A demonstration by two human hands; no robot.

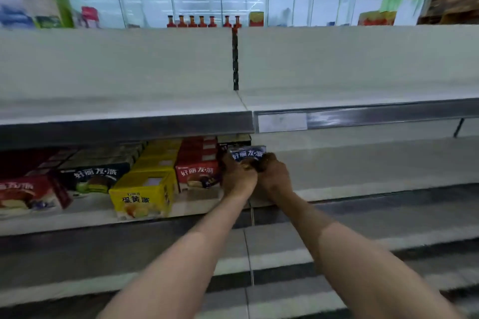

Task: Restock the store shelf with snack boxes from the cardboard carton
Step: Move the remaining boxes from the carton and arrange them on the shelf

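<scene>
Both bare forearms reached forward and away, converging from the near corners toward the middle. Left hand [237, 176] and right hand [272, 173] met side by side, touching, knuckles up, wrists slightly bent down. Fingers of both curled closed around the lower edge of a dark blue snack box [247, 154], held upright between them at the far end of the reach.

Head view, facing shelf [124, 122], close
</scene>
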